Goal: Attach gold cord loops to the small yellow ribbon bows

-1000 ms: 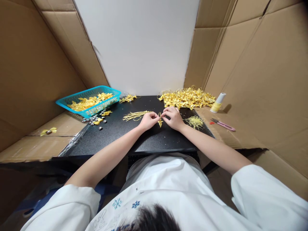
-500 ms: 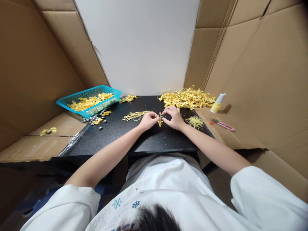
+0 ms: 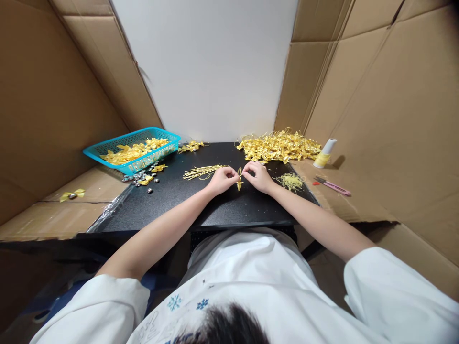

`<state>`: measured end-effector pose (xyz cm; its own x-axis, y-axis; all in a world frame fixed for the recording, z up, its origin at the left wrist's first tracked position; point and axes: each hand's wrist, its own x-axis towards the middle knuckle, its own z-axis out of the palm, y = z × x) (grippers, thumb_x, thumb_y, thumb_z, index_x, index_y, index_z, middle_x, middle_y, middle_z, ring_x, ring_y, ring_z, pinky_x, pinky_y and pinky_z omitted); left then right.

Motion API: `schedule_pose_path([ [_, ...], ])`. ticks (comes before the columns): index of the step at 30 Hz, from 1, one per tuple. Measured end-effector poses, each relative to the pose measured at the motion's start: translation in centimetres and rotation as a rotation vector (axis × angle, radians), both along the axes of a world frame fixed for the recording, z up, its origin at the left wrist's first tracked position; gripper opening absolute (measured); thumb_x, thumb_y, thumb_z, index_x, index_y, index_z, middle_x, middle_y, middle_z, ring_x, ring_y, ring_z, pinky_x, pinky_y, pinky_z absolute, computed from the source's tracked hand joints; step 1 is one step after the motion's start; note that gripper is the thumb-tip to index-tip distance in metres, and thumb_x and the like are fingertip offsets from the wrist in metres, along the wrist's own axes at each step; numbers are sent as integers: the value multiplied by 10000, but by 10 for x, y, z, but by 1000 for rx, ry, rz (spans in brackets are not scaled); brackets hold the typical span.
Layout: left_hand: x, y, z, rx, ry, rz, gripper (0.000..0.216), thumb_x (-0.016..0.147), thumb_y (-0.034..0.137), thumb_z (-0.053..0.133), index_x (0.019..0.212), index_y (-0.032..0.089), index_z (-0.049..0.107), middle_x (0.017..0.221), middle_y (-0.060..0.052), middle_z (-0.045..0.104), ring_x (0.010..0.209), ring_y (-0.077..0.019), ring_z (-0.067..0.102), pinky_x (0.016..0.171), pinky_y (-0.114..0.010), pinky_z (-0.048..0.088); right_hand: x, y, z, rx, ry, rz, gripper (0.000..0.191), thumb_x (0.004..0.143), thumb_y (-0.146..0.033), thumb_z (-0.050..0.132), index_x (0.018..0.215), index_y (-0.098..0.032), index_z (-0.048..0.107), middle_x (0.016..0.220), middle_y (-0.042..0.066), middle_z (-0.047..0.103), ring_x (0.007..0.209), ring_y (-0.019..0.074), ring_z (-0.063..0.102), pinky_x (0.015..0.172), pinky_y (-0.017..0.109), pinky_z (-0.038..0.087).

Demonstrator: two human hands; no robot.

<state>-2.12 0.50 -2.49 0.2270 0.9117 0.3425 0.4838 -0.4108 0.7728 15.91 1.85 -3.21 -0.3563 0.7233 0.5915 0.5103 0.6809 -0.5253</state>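
Observation:
A small yellow ribbon bow (image 3: 239,180) is pinched between both hands over the middle of the black table (image 3: 186,205). My left hand (image 3: 223,179) grips its left side with closed fingers. My right hand (image 3: 260,176) holds its right side, fingertips meeting the left ones. Just left of the hands lies a bundle of thin gold wires (image 3: 201,171). To the right of my right hand sits a small tangle of gold thread (image 3: 290,181).
A big heap of yellow ribbon pieces (image 3: 279,145) lies at the table's back right. A turquoise basket (image 3: 107,149) holding yellow bows stands back left, small silver bells (image 3: 138,177) in front of it. A thread spool (image 3: 324,153) and pink-handled scissors (image 3: 333,186) rest on cardboard at right.
My right hand's fingers have drawn in closer to the bow and shifted a little left. The left hand and the bow have stayed where they were.

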Motion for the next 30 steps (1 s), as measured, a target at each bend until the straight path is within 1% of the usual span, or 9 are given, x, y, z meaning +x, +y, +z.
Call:
schedule_pose_path([
  [6,-1,0,0,28,2,-37,115,674,240,598,606,149,617,624,7,611,619,-114,510,615,-232,386,1,-1,1,-28,-36,14,160,876,-253,541,735,-190,581,882,31,651,878,184,534,869,358,355],
  [12,-1,1,0,54,-2,-67,118,687,244,610,617,150,618,658,2,630,654,-120,534,660,-241,397,0,0,-1,-62,-85,17,130,867,-233,557,755,-185,603,907,33,656,899,186,532,842,354,348],
  [16,-2,1,0,42,-15,-48,144,690,272,618,613,151,616,635,2,613,631,-119,515,621,-237,383,0,3,-5,-111,-104,51,103,832,-235,603,744,-189,632,876,29,661,866,183,527,815,344,367],
  [20,-2,3,-1,38,-23,-24,156,692,286,620,616,150,618,628,1,608,620,-118,506,620,-241,380,2,8,-6,-119,7,70,63,786,-224,639,738,-190,663,845,31,656,825,173,539,789,330,407],
  [24,-2,4,-2,38,-7,0,152,701,283,608,634,149,632,628,-1,616,617,-121,515,621,-245,386,2,10,-4,-139,167,103,90,782,-236,628,728,-180,673,818,33,654,772,151,559,743,302,438],
  [27,-2,4,-3,42,1,2,162,703,297,613,637,150,636,642,-9,633,631,-128,529,628,-247,399,2,9,-4,-177,200,124,115,780,-264,637,717,-175,673,795,29,654,745,142,562,718,290,446],
  [30,-3,4,-3,48,11,1,169,705,303,611,637,150,635,661,-15,645,642,-130,540,647,-252,409,0,9,-4,-180,199,124,125,785,-265,634,714,-168,671,789,30,651,735,137,558,718,288,446],
])
